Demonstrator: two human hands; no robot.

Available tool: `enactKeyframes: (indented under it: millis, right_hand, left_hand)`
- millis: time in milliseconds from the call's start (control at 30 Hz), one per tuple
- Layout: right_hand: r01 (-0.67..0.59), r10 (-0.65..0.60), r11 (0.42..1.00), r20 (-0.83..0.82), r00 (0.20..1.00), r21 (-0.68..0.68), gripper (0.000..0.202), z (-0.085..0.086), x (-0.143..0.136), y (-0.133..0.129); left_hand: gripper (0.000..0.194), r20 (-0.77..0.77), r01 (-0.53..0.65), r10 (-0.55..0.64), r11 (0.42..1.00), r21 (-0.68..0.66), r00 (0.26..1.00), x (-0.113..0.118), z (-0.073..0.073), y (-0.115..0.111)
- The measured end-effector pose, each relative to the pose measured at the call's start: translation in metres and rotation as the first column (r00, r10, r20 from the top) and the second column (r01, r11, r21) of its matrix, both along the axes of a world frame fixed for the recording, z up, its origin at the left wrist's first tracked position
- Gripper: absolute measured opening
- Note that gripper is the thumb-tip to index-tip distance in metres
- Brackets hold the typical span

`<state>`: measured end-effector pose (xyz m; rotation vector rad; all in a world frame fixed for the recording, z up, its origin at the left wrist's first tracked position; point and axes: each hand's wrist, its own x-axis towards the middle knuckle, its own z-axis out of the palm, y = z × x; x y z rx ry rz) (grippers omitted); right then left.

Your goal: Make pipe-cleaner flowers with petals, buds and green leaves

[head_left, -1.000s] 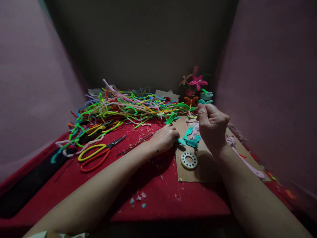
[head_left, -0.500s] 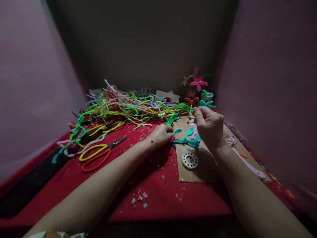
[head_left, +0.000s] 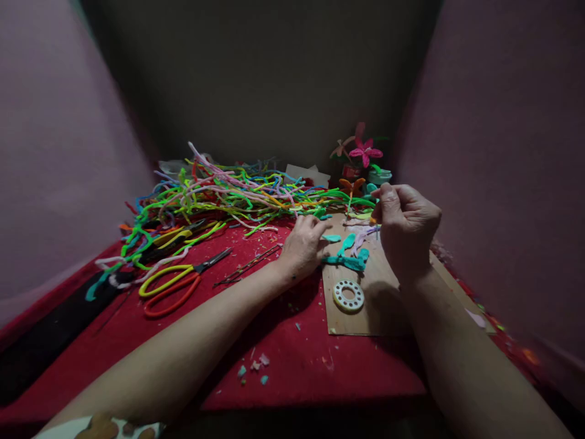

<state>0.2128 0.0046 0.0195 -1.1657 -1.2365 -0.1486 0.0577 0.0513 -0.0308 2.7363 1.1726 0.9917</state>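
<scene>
Since the frame half a second ago, in the head view, the right hand has moved up and rightward, while the left hand has spread its fingers, which stand apart around a teal leaf near the left edge of the cardboard. Pinched together, the right fingertips may or may not grip something; I cannot tell. Scissors lie on the red desk, near a heap of pipe cleaners.
</scene>
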Motion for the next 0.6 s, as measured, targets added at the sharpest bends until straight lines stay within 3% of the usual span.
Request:
enactKeyframes:
  millis: [133,367,600]
  right_hand:
    - [-0.008,0.008,1.000,-0.002,1.000,0.009,0.028,0.000,0.000,0.000]
    - [-0.008,0.009,1.000,-0.050,0.999,0.028,0.028,0.001,0.001,0.000]
    - [-0.019,0.020,1.000,-0.032,0.999,0.019,0.031,0.003,-0.001,-0.001]
  left_hand:
    - [0.019,-0.045,0.106,-0.109,0.992,-0.064,0.993,0.008,-0.003,-0.010]
    - [0.027,-0.114,0.023,-0.064,0.942,-0.335,0.991,0.013,-0.011,-0.008]
    - [0.029,-0.045,0.131,-0.180,0.845,-0.519,0.983,0.000,0.016,-0.015]
